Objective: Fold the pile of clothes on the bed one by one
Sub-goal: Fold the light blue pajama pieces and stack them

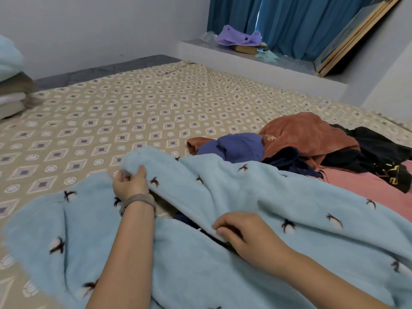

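Note:
A fluffy light-blue garment (256, 197) with small dark bird motifs is spread across the near part of the bed (133, 112). My left hand (130, 182), with a band on its wrist, grips a raised fold of it near the upper left edge. My right hand (243, 233) pinches another edge of the same garment near the middle, where a dark lining shows. Behind it lies the pile: a rust-brown garment (305, 134), a blue-purple one (238, 146), a dark navy one (287, 159), a black one (374, 157) and a pink one (365, 184).
The bed has a beige sheet with a diamond pattern. Folded bedding (11, 92) is stacked at the far left. A ledge (256, 61) behind the bed holds a purple bag (238, 37) and small items, with teal curtains (301, 23) and a leaning framed panel (356, 34).

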The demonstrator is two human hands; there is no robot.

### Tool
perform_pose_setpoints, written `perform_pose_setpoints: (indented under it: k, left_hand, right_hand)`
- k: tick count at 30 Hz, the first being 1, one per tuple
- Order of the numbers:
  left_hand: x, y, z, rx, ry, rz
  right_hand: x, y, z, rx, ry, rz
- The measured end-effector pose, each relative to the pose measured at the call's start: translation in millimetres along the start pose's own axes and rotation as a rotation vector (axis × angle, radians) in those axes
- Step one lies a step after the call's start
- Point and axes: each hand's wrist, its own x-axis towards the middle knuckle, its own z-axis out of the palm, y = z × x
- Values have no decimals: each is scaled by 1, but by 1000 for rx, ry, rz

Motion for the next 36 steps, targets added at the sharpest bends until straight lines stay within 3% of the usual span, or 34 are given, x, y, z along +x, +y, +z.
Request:
perform_pose_setpoints:
  k: [2,5,9,13,16,18,22,25,30,34,36]
  left_hand:
    - [0,1,2,194,43,62]
    - [-24,15,7,618,12,195]
    - [-91,30,38,794,-428,578]
    - [-179,14,66,827,-1009,736]
    - [-238,-18,76,945,-1206,1024]
    - [-271,-45,76,1026,-1293,1098]
    - [-308,-102,54,1538,-1308,1193]
    - [-314,-116,37,1689,-1197,1201]
    - [-341,-105,81,1492,-1118,1172]
    - [-339,-112,129,1619,-1091,1260]
    - [-325,-116,143,1708,-1099,1189]
  right_hand:
    - [-7,5,-3,73,-25,57]
    - [-29,14,-24,151,118,81]
    - [-77,43,-65,133,426,187]
    - [-134,103,-110,90,633,426]
    - [-189,153,-135,1,687,634]
    - [-231,184,-147,-131,625,747]
    - [-313,224,-164,-288,296,1042]
    - [-349,237,-170,-344,89,1094]
    - [-349,241,-165,-343,62,1079]
    - [-328,232,-186,-552,-37,1044]
    - [-321,236,-212,-536,60,963]
